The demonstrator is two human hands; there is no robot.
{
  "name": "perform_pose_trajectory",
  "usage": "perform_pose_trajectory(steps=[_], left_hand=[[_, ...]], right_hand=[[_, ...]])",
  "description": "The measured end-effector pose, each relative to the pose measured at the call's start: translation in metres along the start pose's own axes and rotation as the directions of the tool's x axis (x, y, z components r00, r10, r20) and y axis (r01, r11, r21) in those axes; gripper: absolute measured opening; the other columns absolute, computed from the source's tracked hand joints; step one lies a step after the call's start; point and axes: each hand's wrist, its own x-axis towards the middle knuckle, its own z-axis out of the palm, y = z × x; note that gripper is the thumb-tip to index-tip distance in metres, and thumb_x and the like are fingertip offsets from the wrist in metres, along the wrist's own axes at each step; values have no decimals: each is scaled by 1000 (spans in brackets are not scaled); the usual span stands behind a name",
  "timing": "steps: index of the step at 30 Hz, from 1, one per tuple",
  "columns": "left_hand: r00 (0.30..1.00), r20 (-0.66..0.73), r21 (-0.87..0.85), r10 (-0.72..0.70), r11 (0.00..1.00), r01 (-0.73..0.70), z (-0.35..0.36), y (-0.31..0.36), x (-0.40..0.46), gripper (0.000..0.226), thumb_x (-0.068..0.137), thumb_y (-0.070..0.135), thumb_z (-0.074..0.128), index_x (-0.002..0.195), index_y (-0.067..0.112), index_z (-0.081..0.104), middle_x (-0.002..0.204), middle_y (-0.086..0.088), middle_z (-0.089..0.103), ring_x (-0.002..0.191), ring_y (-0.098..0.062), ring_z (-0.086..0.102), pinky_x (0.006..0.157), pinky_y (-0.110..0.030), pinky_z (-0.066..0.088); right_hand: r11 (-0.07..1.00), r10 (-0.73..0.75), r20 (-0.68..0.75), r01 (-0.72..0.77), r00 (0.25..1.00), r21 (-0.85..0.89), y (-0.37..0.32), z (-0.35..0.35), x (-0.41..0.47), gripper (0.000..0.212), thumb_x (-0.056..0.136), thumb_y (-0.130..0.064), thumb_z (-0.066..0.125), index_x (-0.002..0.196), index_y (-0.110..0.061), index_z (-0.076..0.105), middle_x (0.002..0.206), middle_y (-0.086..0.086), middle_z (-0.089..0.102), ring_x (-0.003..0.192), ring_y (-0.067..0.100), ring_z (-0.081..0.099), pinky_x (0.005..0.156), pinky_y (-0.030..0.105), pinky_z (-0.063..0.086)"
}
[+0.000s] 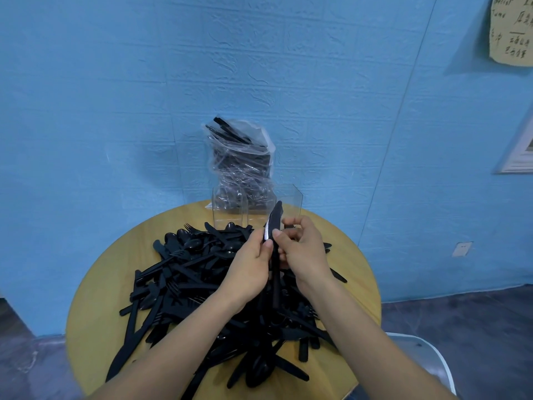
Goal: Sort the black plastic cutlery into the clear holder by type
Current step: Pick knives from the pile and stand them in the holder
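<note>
The job looks barely begun: a big pile [219, 290] of black forks, spoons and knives lies on the table [95, 307], the clear holder [256, 209] behind it looks empty, a bag [239, 166] holds more, and both hands [274, 255] pinch knives [273, 226].
</note>
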Motion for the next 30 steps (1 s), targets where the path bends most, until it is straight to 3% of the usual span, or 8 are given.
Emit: perform_pose_trajectory(steps=[3,7,11,14,16,19,24,30], left_hand=[[998,54,-55,-30,998,32,3,0,0,24,103,14,29,109,22,51,75,1,55,57,-9,52,59,-29,48],[991,124,-90,-50,994,62,5,-1,0,22,103,14,30,91,16,48,72,0,49,51,-8,39,52,-26,33],[983,171,-65,-64,995,76,11,2,3,21,103,18,32,84,11,40,64,3,43,49,-9,35,49,-26,29],[977,208,51,-50,998,40,17,-3,6,17,102,16,34,86,14,39,61,6,42,45,-4,35,48,-22,32],[975,214,46,-57,998,48,21,-6,7,18,102,13,33,87,19,40,62,12,45,43,0,37,46,-17,31],[961,256,-29,-103,993,114,26,-4,12,17,102,13,31,90,18,42,65,7,40,43,-3,30,45,-20,25],[932,340,-20,-125,990,140,37,-4,19,13,102,17,32,111,7,36,66,1,32,46,-6,27,47,-25,24],[923,380,127,-61,992,13,46,-11,23,13,102,18,33,109,8,39,75,1,43,60,-10,43,58,-30,43]], right_hand=[[1000,6,57,-4,998,-30,-4,-4,-1,31,92,-1,55,116,-18,44,82,4,51,47,7,48,43,21,43],[976,-79,102,98,992,-193,-6,-14,6,49,96,-9,50,137,-27,31,92,-1,54,44,5,52,52,20,47],[889,-213,95,233,973,-394,4,-15,7,46,99,-18,45,143,-23,32,123,11,55,91,13,51,91,22,45],[868,-222,123,253,967,-428,6,-21,6,45,102,-15,37,145,-19,30,135,7,48,111,9,46,81,0,31],[893,-212,137,248,968,-375,9,-28,9,47,102,-13,36,147,-23,26,127,0,54,103,7,52,89,14,40],[931,-196,66,207,978,-301,14,-38,15,49,100,-13,42,144,-25,25,94,-3,57,68,10,54,74,30,48],[882,-218,68,226,974,-414,18,-52,14,40,98,-19,47,138,-22,40,107,-9,55,94,8,53,75,7,39],[937,-211,39,214,977,-275,24,-69,22,20,94,-6,51,110,-20,52,80,-7,57,55,-1,51,61,20,44]])
